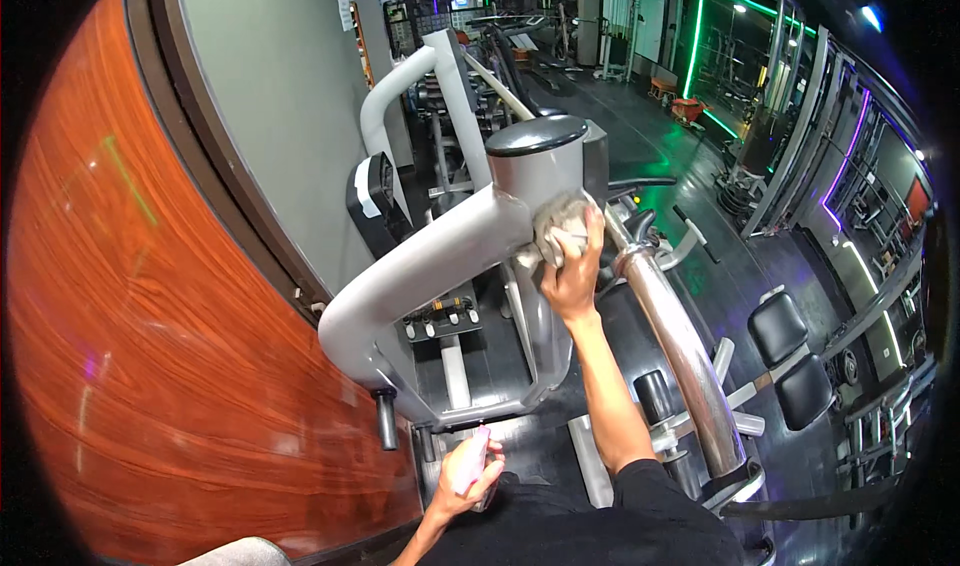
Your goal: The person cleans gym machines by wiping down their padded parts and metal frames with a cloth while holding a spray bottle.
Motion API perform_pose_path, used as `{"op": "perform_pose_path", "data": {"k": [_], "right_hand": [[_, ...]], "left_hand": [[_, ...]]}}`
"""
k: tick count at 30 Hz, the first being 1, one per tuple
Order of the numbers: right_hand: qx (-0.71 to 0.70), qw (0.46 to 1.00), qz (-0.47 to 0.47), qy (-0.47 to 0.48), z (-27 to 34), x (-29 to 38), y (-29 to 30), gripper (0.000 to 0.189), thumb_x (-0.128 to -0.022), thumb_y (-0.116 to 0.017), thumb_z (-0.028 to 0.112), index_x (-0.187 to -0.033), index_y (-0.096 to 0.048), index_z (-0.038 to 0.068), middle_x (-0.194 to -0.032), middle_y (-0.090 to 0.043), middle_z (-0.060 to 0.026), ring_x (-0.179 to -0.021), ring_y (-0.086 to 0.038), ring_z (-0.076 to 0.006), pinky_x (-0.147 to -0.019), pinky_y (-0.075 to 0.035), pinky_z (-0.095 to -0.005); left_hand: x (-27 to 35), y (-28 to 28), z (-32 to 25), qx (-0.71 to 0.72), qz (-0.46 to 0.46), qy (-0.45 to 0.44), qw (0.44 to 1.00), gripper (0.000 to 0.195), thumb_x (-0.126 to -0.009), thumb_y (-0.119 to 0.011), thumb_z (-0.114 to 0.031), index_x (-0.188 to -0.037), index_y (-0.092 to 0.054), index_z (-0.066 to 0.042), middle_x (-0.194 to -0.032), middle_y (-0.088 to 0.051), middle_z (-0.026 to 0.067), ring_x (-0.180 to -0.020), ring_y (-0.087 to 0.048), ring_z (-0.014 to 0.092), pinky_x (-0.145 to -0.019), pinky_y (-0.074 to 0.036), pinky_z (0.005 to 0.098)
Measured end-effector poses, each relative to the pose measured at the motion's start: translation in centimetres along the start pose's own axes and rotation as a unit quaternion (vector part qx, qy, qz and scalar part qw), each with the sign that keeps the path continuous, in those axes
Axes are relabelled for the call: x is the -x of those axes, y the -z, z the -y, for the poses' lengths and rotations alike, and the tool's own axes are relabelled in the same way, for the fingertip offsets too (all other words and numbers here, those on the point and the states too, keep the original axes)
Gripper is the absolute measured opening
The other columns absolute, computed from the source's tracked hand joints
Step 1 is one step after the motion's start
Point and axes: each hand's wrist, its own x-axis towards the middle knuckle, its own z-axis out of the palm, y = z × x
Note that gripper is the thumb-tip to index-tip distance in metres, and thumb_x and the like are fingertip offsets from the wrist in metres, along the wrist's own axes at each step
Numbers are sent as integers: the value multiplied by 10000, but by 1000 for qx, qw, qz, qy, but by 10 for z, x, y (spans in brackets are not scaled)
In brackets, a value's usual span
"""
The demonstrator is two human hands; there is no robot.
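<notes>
A crumpled grey cloth (559,221) is bunched under the fingers of my right hand (576,285). It rests against the upright grey column (529,168) of a weight machine, below its glossy black round cap (538,132). The machine's thick grey tubular arm (427,258) joins the column just left of the cloth. Low in front of my body, my left hand (454,483) is closed around a bottle with a pale pink top (472,461), which looks like a spray bottle. My palm and fingers hide much of the bottle's body.
A glossy wood-grain panel (210,356) fills the left side, beside a grey wall (262,116). A shiny metal tube (682,363) slants down on my right. Beyond it are black padded seats (778,327) on dark flooring (592,116). A black handle (385,420) projects below the arm.
</notes>
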Motion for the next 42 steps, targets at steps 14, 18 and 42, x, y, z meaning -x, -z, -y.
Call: {"op": "perform_pose_path", "data": {"k": [14, 18, 42], "right_hand": [[14, 997, -57, -49, -6, 71, -18, 368, -773, -558, 81, -1133, -598, 147, -1339, -436, -212, -1270, -400, -453, -1060, -351, -549], [37, 987, 13, -156, -14, 176, -18, 471, -688, -567, -53, -1101, -643, 160, -1343, -441, -207, -1253, -434, -440, -1052, -384, -497], [51, 995, 3, -87, 20, 158, -34, 531, -623, -594, -49, -1059, -707, 232, -1284, -472, -158, -1238, -433, -383, -1011, -376, -477]], "left_hand": [[0, 10, 10, 4, -54, -4, 999, 241, -834, -666, -44, -1050, -582, 18, -825, -644, 65, -709, -606, 117, -650, -496, 260], [-2, 9, 17, 5, -50, -10, 999, 257, -831, -672, -53, -1059, -579, 17, -829, -650, 69, -719, -614, 122, -649, -499, 265], [-20, 10, 12, -22, -41, -29, 998, 266, -831, -678, -73, -1061, -584, 24, -831, -657, 65, -681, -616, 111, -647, -501, 259]]}}
